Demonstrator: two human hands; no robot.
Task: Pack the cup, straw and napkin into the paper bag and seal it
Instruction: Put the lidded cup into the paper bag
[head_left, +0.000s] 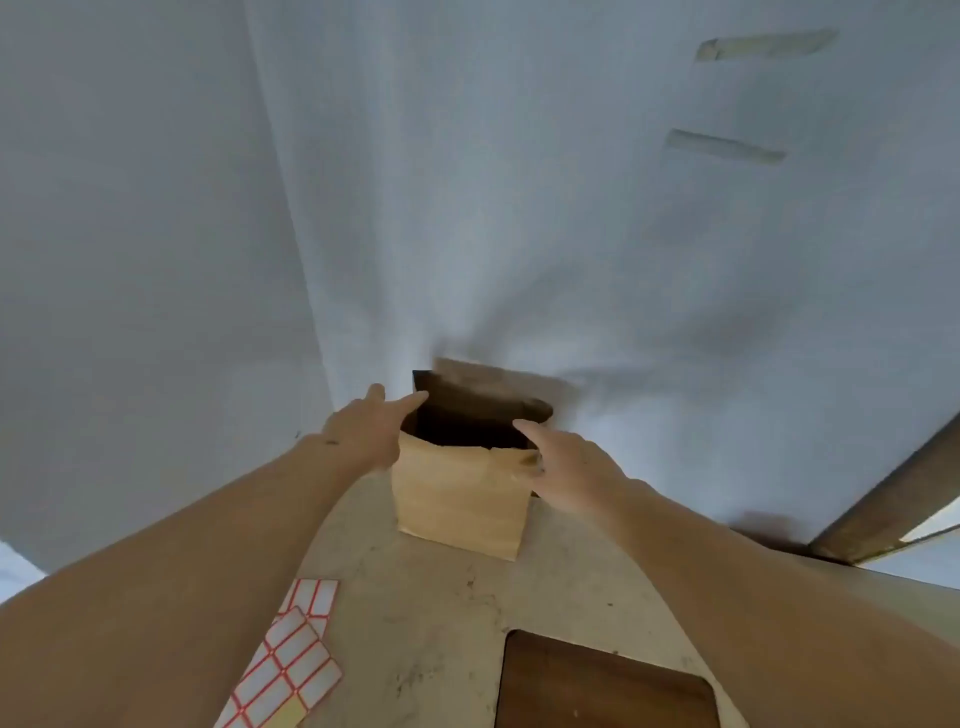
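Nearest me, white red-bordered sticker sheets (291, 660) and a dark wooden board (602, 686) lie on the pale stained tabletop (441, 613). Farther out, the upright brown paper bag (460, 499) stands open. My left hand (366, 431) and right hand (563, 462) flank its mouth, fingers extended, gripping nothing; contact with the rim is unclear.

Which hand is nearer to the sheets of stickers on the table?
Left. The left hand is at the paper bag's rim, above the sticker sheets; the right hand is across the bag.

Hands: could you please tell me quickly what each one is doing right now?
Left hand: open, at the bag mouth.
Right hand: open, at its other side.
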